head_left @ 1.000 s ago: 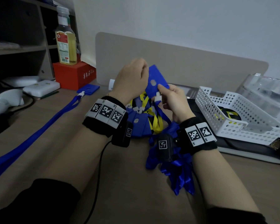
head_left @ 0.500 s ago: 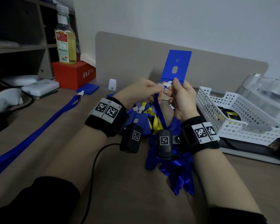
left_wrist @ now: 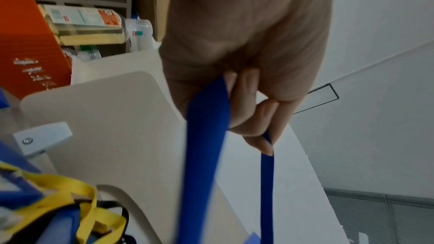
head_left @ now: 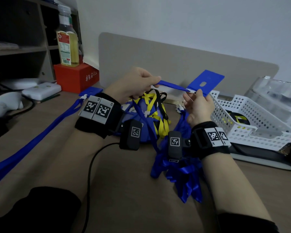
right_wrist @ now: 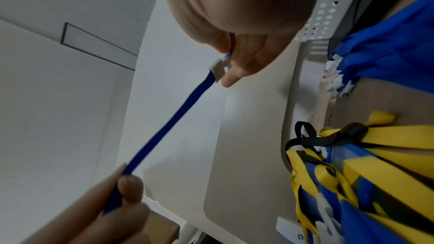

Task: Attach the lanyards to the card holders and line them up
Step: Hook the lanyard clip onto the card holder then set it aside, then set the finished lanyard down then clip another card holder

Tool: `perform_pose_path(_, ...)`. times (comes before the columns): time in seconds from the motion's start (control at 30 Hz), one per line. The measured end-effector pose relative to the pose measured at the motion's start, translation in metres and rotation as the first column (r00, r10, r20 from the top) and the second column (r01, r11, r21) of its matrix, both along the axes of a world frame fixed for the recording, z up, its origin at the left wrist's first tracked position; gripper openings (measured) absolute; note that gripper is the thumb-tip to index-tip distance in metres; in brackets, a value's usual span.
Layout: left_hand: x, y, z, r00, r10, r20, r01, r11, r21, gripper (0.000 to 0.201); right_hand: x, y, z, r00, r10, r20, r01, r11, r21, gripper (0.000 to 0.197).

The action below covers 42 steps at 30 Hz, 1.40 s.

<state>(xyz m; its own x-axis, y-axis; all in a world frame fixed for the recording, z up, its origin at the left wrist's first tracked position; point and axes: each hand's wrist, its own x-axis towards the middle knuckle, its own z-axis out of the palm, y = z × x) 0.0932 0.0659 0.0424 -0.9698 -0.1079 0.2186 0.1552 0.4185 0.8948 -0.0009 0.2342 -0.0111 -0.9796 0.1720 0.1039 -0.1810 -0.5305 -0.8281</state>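
Observation:
A blue card holder (head_left: 207, 83) hangs in the air over the desk, tilted to the right, with a white clip (head_left: 191, 90) on its lower edge. My right hand (head_left: 195, 94) pinches the holder at that clip (right_wrist: 219, 70). A blue lanyard (head_left: 173, 85) runs taut from the clip to my left hand (head_left: 155, 81), which pinches the strap (left_wrist: 206, 136) between thumb and fingers. Below the hands lies a heap of blue holders with yellow and black lanyards (head_left: 151, 113). Loose blue lanyards (head_left: 180, 170) are piled under my right wrist. One clipped holder (head_left: 91, 91) lies at the left, its strap (head_left: 40, 132) stretched along the desk.
A white perforated basket (head_left: 252, 118) stands at the right on a dark pad, with a clear plastic box (head_left: 275, 93) behind it. A beige divider board (head_left: 175, 61) closes the back. An oil bottle (head_left: 67, 39) stands on a red box (head_left: 76, 78). A black cable (head_left: 91, 165) crosses the desk.
The holder went from between both hands to my right hand alone, now tilted right. My left hand slid left along the strap, and the hands moved apart, pulling it taut.

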Motion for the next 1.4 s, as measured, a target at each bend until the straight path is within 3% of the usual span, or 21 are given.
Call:
perform_pose_path(0.1,0.0,-0.011,-0.001,0.989,0.144,-0.028,-0.147,0.981,-0.127,0.027,-0.003,0.001,-0.001,0.999,-0.05,0.013,0.051,0.996,-0.074,0.018)
perform_pose_path(0.23,-0.004,-0.013,-0.008,0.976,0.217,-0.007,-0.21,0.937,-0.278,0.028,-0.003,-0.002,-0.001,1.0,-0.027,-0.016,0.027,0.999,-0.044,0.017)
perform_pose_path(0.5,-0.017,0.012,-0.019,0.991,0.063,0.114,-0.024,0.95,-0.312,0.039,0.017,-0.027,0.005,0.953,0.302,-0.031,-0.283,0.921,0.267,0.033)
perform_pose_path(0.6,-0.019,0.02,-0.023,0.99,0.031,0.135,0.007,0.961,-0.276,0.033,0.024,-0.035,0.002,0.971,0.24,-0.012,-0.203,0.848,0.49,0.02)
perform_pose_path(0.87,-0.017,0.019,-0.018,0.99,0.077,0.122,-0.031,0.939,-0.344,0.027,0.009,-0.037,-0.01,0.988,0.104,-0.115,-0.004,0.76,0.65,0.013)
perform_pose_path(1.0,-0.016,0.007,-0.017,0.986,0.065,0.155,-0.016,0.955,-0.295,0.032,-0.002,-0.03,-0.01,0.995,0.008,-0.103,0.054,0.807,0.588,0.015)
perform_pose_path(1.17,-0.011,-0.004,-0.013,0.978,0.089,0.188,-0.038,0.965,-0.258,0.032,-0.014,-0.012,-0.005,0.995,-0.087,0.057,0.074,0.977,0.198,0.011)
perform_pose_path(1.33,-0.013,-0.01,-0.02,0.959,0.088,0.271,-0.016,0.966,-0.256,0.027,-0.016,0.0,0.001,0.978,-0.161,0.133,0.158,0.987,0.03,0.015)
perform_pose_path(1.4,-0.016,-0.013,-0.026,0.945,0.122,0.302,-0.019,0.946,-0.323,0.026,-0.015,0.001,0.003,0.969,-0.205,0.138,0.205,0.979,0.011,0.015)
